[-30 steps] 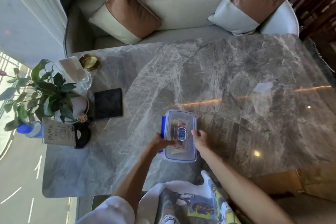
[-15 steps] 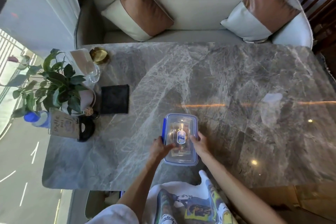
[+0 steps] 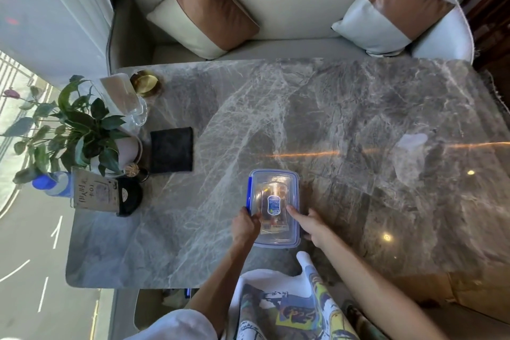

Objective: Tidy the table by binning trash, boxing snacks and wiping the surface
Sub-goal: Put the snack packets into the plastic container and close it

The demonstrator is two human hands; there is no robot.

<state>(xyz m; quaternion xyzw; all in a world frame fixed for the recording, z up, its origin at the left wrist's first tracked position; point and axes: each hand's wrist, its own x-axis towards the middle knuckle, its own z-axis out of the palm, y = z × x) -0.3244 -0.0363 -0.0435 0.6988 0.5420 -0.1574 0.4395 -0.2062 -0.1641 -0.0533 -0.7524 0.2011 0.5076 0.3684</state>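
A clear plastic snack box (image 3: 278,188) with a blue-rimmed lid and blue side clips stands on the grey marble table (image 3: 345,107), near its front edge. Snack packets show through the lid. My left hand (image 3: 244,225) grips the box's left side at the blue clip. On the right, my right hand (image 3: 310,225) holds the box with fingers pressed on the lid's right edge. A folded black cloth (image 3: 171,149) lies flat to the left of the box, apart from it.
At the table's left end stand a potted plant (image 3: 82,130), a glass holder with napkins (image 3: 124,96), a gold dish (image 3: 145,83), a card sign (image 3: 92,193) and a blue-capped bottle (image 3: 51,183). A sofa with two cushions (image 3: 204,11) runs behind the table.
My view shifted a little, so the table looks lower and more centred. Both hands stay on the box; the left hand slid onto the blue side clip.
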